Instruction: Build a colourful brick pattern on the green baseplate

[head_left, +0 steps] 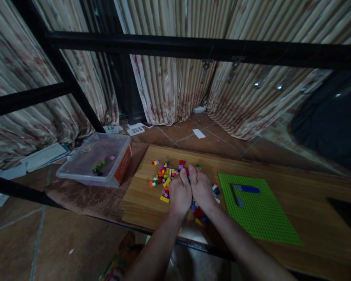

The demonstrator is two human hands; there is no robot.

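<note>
Over a loose pile of small coloured toy bricks (167,171), my left hand (179,194) and my right hand (202,189) are side by side, thumbs almost touching. Both hands have their fingers curled down and closed. Whatever they pinch is hidden beneath them. To the right of the pile lies a flat green studded baseplate (263,216). On it, a row of blue bricks (250,189) and some grey bricks (240,201) form an angled shape near the far left part.
A clear plastic box (76,177) with a few bricks inside stands left on a brown cloth (105,205). The wooden board (140,203) carries the bricks and plate. A dark flat object (346,214) lies far right. Black metal bars (175,45) cross ahead, before curtains.
</note>
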